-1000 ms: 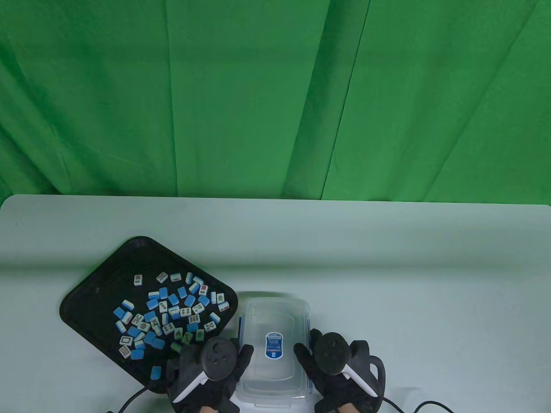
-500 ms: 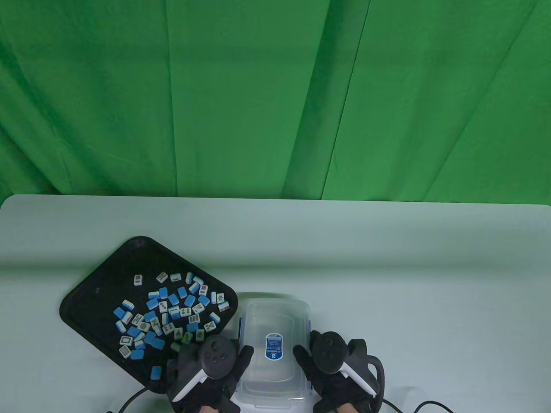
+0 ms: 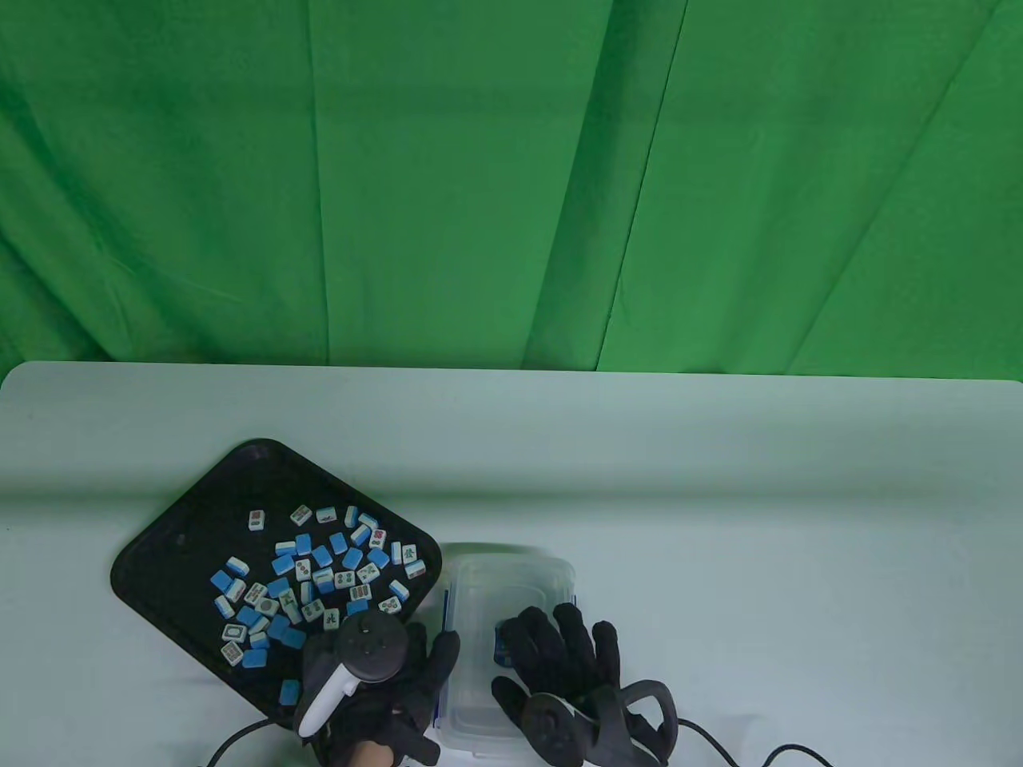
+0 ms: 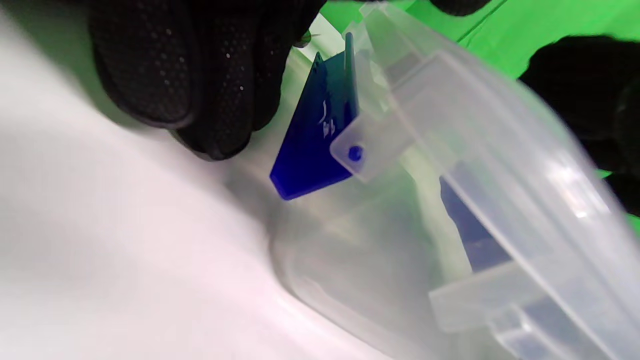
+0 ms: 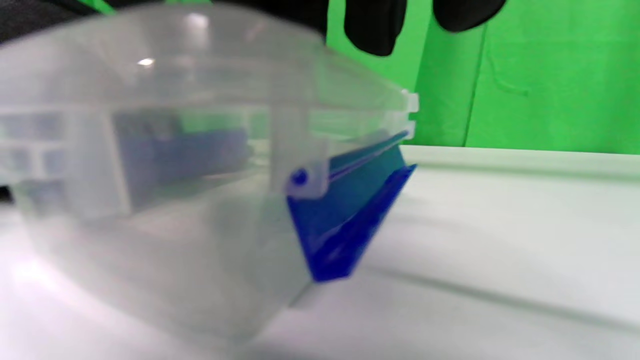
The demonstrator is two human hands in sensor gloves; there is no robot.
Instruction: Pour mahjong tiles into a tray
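A black tray [image 3: 160, 543] at the left holds several blue-and-white mahjong tiles [image 3: 320, 575], scattered. A clear plastic box [image 3: 511, 583] with its lid on stands just right of the tray, near the table's front edge. My right hand [image 3: 559, 647] lies flat on the lid with its fingers spread, covering the label. My left hand [image 3: 376, 679] is at the box's left side, thumb against the lid's edge. In the left wrist view its fingers [image 4: 200, 75] hang beside the blue latch [image 4: 315, 145]. The right wrist view shows the box [image 5: 175, 150] and its other blue latch [image 5: 350, 210], hanging open.
The white table [image 3: 719, 495] stretches away to the right and back. A green cloth [image 3: 511, 176] hangs behind it. Glove cables [image 3: 791, 755] trail off the front edge.
My right hand has moved from the box's right side onto the lid, covering the label. My left hand has turned and shifted slightly left beside the box. Tray and tiles are unchanged.
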